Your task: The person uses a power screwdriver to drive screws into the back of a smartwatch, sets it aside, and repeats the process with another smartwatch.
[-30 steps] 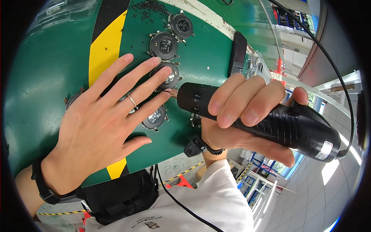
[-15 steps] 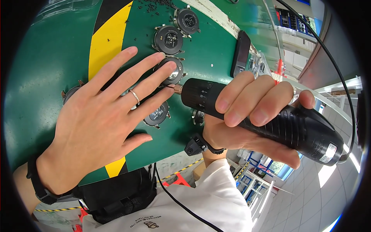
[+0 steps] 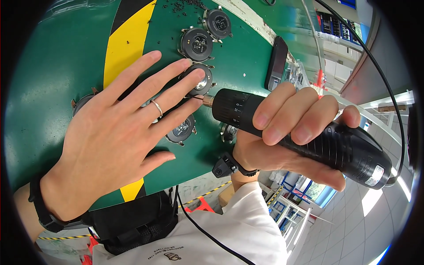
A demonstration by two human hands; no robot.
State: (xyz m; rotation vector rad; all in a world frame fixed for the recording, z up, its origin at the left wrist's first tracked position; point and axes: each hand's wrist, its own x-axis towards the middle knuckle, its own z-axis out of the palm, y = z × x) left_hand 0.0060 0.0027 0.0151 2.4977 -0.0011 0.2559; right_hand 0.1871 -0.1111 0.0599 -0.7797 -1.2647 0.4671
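My left hand (image 3: pixel 108 137) lies palm down with its fingers spread, a ring on one of them. Its fingertips rest on or beside a round watch body (image 3: pixel 206 85), which they partly cover. In my right hand (image 3: pixel 293 126) is a black electric screwdriver (image 3: pixel 232 106), held nearly level. The tool's thin bit points left to the near edge of that watch body, close to a left fingertip; the exact contact is hidden. Another watch body (image 3: pixel 182 130) lies just nearer, between left finger and thumb. Two more, one (image 3: pixel 197 44) and a farther one (image 3: pixel 218 24), lie beyond.
Small black screws (image 3: pixel 183 6) are scattered at the far side of the green table (image 3: pixel 48 106). A yellow-black stripe (image 3: pixel 126 48) crosses it. Watch bodies also lie left (image 3: pixel 83 104) and under the screwdriver (image 3: pixel 229 132). A dark flat device (image 3: pixel 276 64) stands right; a cable (image 3: pixel 384 70) trails from the tool.
The whole view has shifted slightly. The screwdriver and my right hand appear a little farther right; both hands keep their pose and grip.
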